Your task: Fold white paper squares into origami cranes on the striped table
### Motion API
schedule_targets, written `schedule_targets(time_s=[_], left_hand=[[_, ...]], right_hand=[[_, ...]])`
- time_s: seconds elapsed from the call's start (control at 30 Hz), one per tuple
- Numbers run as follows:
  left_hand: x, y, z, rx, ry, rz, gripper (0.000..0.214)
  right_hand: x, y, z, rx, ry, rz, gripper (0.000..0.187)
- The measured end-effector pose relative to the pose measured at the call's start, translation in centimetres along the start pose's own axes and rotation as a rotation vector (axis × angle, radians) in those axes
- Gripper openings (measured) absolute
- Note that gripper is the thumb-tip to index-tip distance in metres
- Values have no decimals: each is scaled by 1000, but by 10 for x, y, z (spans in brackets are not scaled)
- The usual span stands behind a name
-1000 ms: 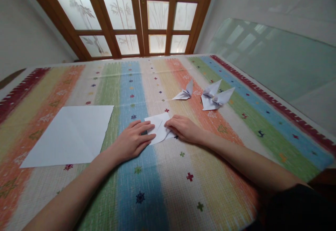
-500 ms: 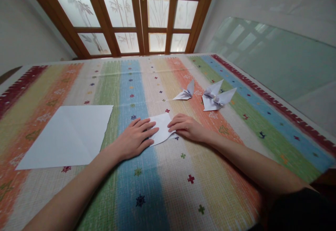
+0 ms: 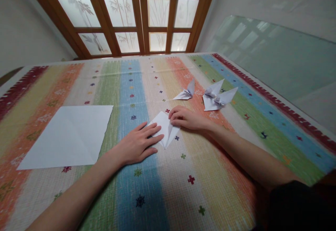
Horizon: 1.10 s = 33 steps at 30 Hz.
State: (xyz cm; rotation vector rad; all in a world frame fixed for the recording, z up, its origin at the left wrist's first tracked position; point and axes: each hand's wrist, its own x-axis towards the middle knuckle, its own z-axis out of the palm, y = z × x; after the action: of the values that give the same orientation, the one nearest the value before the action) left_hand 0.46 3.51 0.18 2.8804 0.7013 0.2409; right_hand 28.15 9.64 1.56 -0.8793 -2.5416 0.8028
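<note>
A small piece of folded white paper [image 3: 161, 119] lies on the striped tablecloth in front of me, its corner pointing towards me. My left hand [image 3: 143, 141] rests flat on its left part, fingers stretched and a little apart. At the upper right edge, my right hand [image 3: 183, 117] is closed, thumb and fingers pinching a flap of the same paper. The fingertips hide part of that flap. Right of the pinched corner, a slanting crease and a raised fold show.
A large white sheet [image 3: 68, 136] with one torn edge lies to the left. Beyond my right hand stand a small folded paper figure [image 3: 186, 92] and a larger one [image 3: 217, 96] with raised points. The tablecloth [image 3: 139, 196] covers the table; wooden glazed doors [image 3: 141, 42] are behind it.
The right flap of the paper, curled over before, now lies with a slanting fold. My right hand has moved slightly up; my left fingers have shifted slightly right and down.
</note>
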Motion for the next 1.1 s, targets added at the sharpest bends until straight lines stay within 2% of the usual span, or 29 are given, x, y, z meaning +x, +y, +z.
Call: schedule_targets(time_s=[0.17,0.33,0.5,0.87,1.1], left_hand=[[-6,6,-1,9,-56,-28,67],[-10,19,-1,-17,-75,-14,68],[-14,30,-1,-78,-82,11,74],[-12,47,-1,-149,-54,37,66],[-11,48,2,-198,-4,53,66]], right_hand=[[7,-7,11,-164,53,87,20],[5,-12,19,-250,103,132,17],[4,-13,20,-260,118,119,17],[3,-16,25,-356,128,80,19],[9,-18,28,-467,106,76,21]])
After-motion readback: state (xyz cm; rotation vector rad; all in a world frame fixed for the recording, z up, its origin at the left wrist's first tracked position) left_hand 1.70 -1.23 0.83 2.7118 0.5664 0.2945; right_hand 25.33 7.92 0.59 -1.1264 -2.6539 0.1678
